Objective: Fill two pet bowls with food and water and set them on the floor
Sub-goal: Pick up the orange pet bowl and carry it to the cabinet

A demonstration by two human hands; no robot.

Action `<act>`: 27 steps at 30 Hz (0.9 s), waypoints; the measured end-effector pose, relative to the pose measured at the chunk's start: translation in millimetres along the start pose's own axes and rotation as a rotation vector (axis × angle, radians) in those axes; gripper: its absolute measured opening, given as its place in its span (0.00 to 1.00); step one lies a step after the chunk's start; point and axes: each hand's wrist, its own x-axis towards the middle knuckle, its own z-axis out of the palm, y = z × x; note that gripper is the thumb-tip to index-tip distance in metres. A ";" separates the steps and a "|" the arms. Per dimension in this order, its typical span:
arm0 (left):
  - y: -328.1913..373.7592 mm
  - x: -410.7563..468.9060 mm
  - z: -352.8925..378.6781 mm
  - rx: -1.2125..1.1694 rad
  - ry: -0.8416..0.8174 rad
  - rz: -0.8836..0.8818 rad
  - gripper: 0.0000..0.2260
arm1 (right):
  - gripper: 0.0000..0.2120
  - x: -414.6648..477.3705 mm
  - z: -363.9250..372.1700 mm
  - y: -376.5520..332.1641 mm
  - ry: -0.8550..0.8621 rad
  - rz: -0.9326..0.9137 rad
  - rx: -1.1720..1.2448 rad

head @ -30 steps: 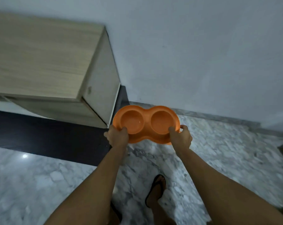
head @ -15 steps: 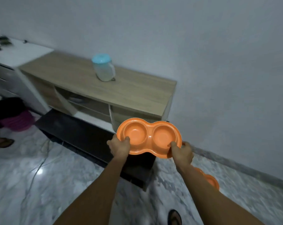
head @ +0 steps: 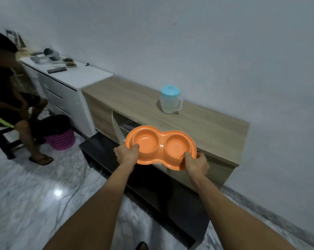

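Orange double bowl (head: 160, 146) gripped between left hand (head: 126, 153) and right hand (head: 196, 164).

Home rm: marble floor (head: 26, 204), wood cabinet (head: 197, 123), white drawers (head: 66, 94)

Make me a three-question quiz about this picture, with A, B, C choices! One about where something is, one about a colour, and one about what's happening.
1. Where is the jug?
A. on the wooden cabinet
B. on the floor
C. on the white desk

2. What colour is the dish?
A. blue
B. orange
C. green

3. How is the dish held?
A. by the left hand and right hand together
B. by one hand only
C. by nobody, it lies on the floor

Answers:
1 A: the jug stands on the cabinet top.
2 B: the whole dish is orange.
3 A: each hand grips one end, with the dish in the air.
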 end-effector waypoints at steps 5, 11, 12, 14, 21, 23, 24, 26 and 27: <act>20.9 95.9 -20.3 0.018 -0.004 -0.009 0.18 | 0.21 30.1 97.5 -45.7 -0.012 -0.007 0.017; 56.7 202.8 -46.5 0.032 -0.004 0.020 0.17 | 0.25 51.7 193.7 -104.0 -0.040 0.015 -0.001; 61.9 218.8 -48.5 0.026 -0.015 0.017 0.18 | 0.24 56.4 206.8 -113.1 -0.038 0.015 -0.009; 72.4 248.7 -48.8 0.020 -0.029 0.023 0.19 | 0.24 67.0 230.8 -128.9 -0.029 0.014 -0.015; 108.7 365.1 -16.2 0.028 -0.142 0.029 0.21 | 0.26 128.5 316.9 -174.0 0.074 0.033 -0.027; 121.3 401.8 0.2 0.040 -0.192 0.041 0.20 | 0.26 151.0 341.9 -186.2 0.121 0.060 -0.006; 127.6 419.5 8.9 0.051 -0.217 0.053 0.19 | 0.26 162.0 353.2 -192.2 0.149 0.076 0.002; 138.3 454.8 27.7 0.083 -0.273 0.067 0.19 | 0.25 181.8 374.1 -203.4 0.203 0.103 0.000; 142.4 470.5 37.0 0.097 -0.308 0.059 0.20 | 0.25 190.2 382.7 -208.3 0.225 0.119 -0.010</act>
